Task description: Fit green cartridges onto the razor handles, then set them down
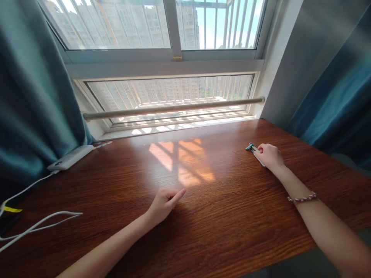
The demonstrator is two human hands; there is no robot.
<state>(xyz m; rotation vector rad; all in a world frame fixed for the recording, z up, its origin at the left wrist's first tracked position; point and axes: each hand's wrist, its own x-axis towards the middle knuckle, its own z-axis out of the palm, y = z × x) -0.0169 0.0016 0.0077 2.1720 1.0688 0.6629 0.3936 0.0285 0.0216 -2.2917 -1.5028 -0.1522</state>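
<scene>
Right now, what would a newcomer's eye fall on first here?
Probably the sunlit patch glowing mid-table on the dark wood-grain tabletop, below the window. Next, perhaps, the razor in the right hand, toward the table's right side, and the blue curtain hanging at far left.

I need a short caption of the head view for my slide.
Right hand on a razor-like tool, left hand loosely curled, at a wooden table.
</scene>
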